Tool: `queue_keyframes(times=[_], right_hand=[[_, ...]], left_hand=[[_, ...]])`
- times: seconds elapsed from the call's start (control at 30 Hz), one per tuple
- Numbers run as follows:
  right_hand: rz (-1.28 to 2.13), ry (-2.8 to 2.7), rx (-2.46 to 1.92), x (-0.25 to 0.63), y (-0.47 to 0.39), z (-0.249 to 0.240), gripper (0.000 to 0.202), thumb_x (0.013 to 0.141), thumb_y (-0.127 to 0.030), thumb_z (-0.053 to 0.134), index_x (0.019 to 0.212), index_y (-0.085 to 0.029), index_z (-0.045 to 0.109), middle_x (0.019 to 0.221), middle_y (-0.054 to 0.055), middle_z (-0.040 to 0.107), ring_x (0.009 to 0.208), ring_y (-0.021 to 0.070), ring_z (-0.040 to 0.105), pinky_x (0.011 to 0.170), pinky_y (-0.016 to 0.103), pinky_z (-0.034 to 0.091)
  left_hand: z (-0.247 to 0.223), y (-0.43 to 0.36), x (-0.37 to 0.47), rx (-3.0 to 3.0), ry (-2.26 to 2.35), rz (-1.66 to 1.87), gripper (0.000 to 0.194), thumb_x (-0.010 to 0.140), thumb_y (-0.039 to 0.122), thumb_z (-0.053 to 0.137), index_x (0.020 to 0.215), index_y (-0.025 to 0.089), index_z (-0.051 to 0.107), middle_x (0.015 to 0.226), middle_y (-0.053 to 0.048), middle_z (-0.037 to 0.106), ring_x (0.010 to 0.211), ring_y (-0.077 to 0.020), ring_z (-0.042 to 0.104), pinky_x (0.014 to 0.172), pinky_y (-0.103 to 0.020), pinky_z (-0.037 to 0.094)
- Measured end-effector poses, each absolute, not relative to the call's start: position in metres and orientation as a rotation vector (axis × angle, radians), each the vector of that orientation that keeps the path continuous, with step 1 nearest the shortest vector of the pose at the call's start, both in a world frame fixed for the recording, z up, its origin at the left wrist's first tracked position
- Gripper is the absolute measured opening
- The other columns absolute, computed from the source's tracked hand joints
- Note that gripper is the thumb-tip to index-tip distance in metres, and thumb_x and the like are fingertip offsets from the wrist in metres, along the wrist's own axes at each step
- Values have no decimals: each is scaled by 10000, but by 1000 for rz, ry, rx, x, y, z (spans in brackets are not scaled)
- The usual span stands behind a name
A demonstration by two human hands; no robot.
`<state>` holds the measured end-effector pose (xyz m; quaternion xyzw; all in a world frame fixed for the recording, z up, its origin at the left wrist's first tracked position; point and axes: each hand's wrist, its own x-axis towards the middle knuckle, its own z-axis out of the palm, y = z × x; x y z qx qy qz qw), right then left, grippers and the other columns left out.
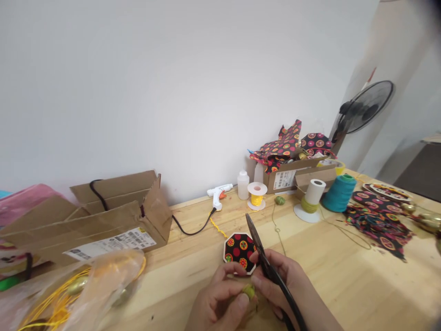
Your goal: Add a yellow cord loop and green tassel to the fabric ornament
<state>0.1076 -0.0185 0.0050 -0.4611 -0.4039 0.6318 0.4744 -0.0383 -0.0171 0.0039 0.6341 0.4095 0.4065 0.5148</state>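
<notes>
Near the bottom centre, my left hand (223, 301) pinches a small green thread bundle (248, 290) between thumb and fingertips. My right hand (284, 285) is closed around dark scissors (267, 266), whose blades point up and away; its fingertips are close beside the green bundle. Just beyond both hands an octagonal piece (237, 249) with black, red and green patterned fabric and a pale rim lies on the wooden table (193, 280), partly hidden by fingers. A yellow twisted cord (217, 228) extends from its upper edge.
An open cardboard box (113, 225) and a plastic bag with yellow cord (82, 289) lie left. Behind are a glue gun (217, 195), bottle (243, 185) and yellow spool (257, 197). Rightward stand a green spool (310, 204), teal cone (339, 193) and patterned scraps (379, 225).
</notes>
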Motion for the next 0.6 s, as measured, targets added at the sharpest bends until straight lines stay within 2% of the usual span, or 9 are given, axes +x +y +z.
queue_keyframes(times=[0.03,0.1,0.27,0.37,0.43,0.6], right_hand=[[1549,-972,-1112,106,-19,5,409,543,-366,714,818,-150,502,534,-78,467,313,-1,297,290,121,242],[1556,-962,-1080,104,-20,5,411,546,-390,708,809,-151,502,524,-79,463,304,-5,277,284,120,228],[1533,-968,-1114,101,-20,5,444,511,-391,728,817,-159,506,526,-69,471,321,11,298,287,130,212],[1410,-1030,-1143,106,-23,5,390,559,-402,688,816,-160,524,563,-46,483,432,61,431,385,150,341],[1306,-1146,-1165,114,-28,7,343,581,-347,673,834,-164,533,595,-29,505,540,102,497,493,178,407],[1085,-1570,-1177,137,-43,12,406,583,-214,622,975,-201,515,771,21,561,687,163,543,591,213,448]], left_hand=[[4,-17,-38,1555,974,1005,220,701,348,553,641,188,691,922,-80,627,935,-218,535,802,-289,416],[5,-18,-39,1558,956,1024,208,705,339,551,658,198,697,986,-92,617,961,-221,537,815,-290,416],[6,-19,-38,1532,975,1052,178,720,308,544,700,228,703,885,-64,658,853,-190,589,768,-251,447],[7,-19,-40,1565,969,1109,157,728,249,540,734,234,696,831,-44,660,789,-167,596,736,-223,451],[8,-19,-41,1587,990,1149,148,724,222,543,733,228,691,821,-42,653,777,-162,592,732,-216,449],[8,-21,-42,1626,1083,1186,180,728,211,532,615,213,673,824,-39,638,726,-149,595,626,-179,461]])
